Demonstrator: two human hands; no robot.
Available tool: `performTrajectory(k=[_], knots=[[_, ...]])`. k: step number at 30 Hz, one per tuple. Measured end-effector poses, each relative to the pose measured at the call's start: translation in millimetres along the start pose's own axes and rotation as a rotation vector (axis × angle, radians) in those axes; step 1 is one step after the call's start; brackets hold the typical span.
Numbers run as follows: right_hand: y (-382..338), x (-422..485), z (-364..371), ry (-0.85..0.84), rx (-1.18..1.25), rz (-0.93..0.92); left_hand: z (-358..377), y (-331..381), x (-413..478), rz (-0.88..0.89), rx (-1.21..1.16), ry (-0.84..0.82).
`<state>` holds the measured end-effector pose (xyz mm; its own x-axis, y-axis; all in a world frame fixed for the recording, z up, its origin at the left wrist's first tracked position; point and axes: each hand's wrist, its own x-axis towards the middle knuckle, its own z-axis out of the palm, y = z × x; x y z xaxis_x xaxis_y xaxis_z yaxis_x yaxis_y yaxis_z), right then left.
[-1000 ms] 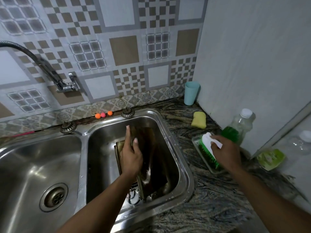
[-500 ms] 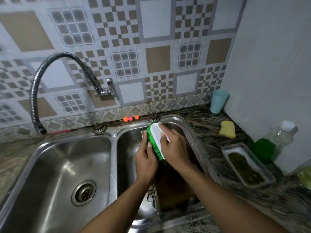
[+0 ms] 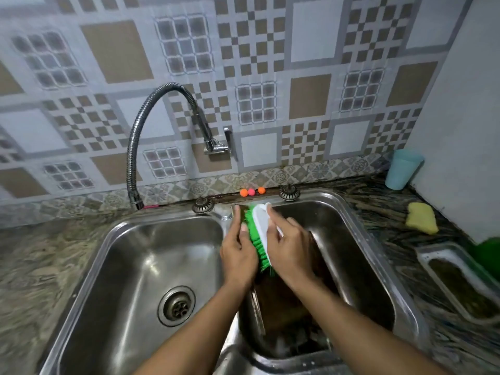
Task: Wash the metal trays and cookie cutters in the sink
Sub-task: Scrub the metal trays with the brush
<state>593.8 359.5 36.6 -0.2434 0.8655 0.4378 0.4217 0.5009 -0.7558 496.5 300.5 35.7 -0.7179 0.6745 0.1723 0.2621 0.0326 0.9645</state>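
A dark metal tray [image 3: 281,301] stands tilted on edge in the right basin of the double sink [image 3: 359,231]. My left hand [image 3: 239,250] grips the tray's upper left edge. My right hand [image 3: 290,246] holds a scrub brush [image 3: 259,234] with a white back and green bristles, pressed against the top of the tray's face. Something metallic lies at the basin bottom under the tray; I cannot tell what it is.
A flexible tap [image 3: 151,125] hangs over the left basin with its drain [image 3: 176,305]. On the right counter are a yellow sponge [image 3: 422,218], a teal cup [image 3: 403,169], a small soap tray [image 3: 460,282] and a green bottle [image 3: 489,250]. Three small orange and pink balls [image 3: 251,191] sit behind the sink.
My right hand lifted the brush from the soap tray on the counter and brought it to the tray in the right basin. The view has shifted left.
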Motion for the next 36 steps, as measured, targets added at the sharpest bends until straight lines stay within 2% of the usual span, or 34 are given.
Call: performTrajectory(k=[1,2,4,5,9,10,12,13,16,17,20,21,24,25,27,28,30,32,33,36], knots=[[-5,-8,8,-0.022,-0.005,-0.088,-6,-4,6,-0.033,-0.012,0.022],[-3,-7,9,-0.046,-0.019,-0.077,-13,-8,9,-0.044,-0.015,0.033],[14,5,13,-0.009,-0.043,0.153,-23,-12,9,-0.032,-0.010,0.019],[12,6,16,0.012,-0.025,0.202,-26,-13,10,-0.026,-0.022,0.002],[-20,-24,33,-0.076,0.039,-0.098,-36,-24,27,-0.088,-0.070,0.066],[-9,-21,31,-0.060,0.005,-0.044,-39,-26,29,-0.087,-0.077,0.069],[17,-13,31,0.041,-0.049,0.178,-45,-23,27,-0.066,-0.064,0.051],[13,-16,33,0.066,-0.023,0.181,-45,-21,28,-0.065,-0.060,0.036],[-26,-43,41,-0.041,0.048,-0.073,-45,-29,39,-0.092,-0.107,0.084],[-19,-46,42,-0.035,0.031,-0.089,-47,-32,40,-0.102,-0.114,0.093],[11,-41,35,0.059,-0.010,0.186,-56,-31,36,-0.054,-0.130,0.108],[7,-46,38,0.068,0.023,0.154,-56,-30,37,-0.048,-0.137,0.110],[-18,-75,46,-0.044,0.063,-0.066,-56,-34,43,-0.066,-0.120,0.117],[-6,-76,46,-0.039,0.032,-0.042,-59,-35,43,-0.071,-0.134,0.124],[24,-69,37,0.028,-0.011,0.201,-65,-36,41,-0.080,-0.158,0.155],[28,-68,36,0.060,-0.015,0.263,-64,-37,40,-0.086,-0.170,0.157],[4,-81,42,0.001,0.100,0.140,-59,-40,41,-0.086,-0.132,0.140],[-12,-100,42,-0.054,0.106,-0.008,-56,-40,38,-0.086,-0.088,0.133],[-1,-101,40,-0.061,0.084,0.005,-57,-40,36,-0.085,-0.082,0.134],[35,-92,23,0.024,0.019,0.309,-57,-46,30,-0.117,-0.119,0.157]])
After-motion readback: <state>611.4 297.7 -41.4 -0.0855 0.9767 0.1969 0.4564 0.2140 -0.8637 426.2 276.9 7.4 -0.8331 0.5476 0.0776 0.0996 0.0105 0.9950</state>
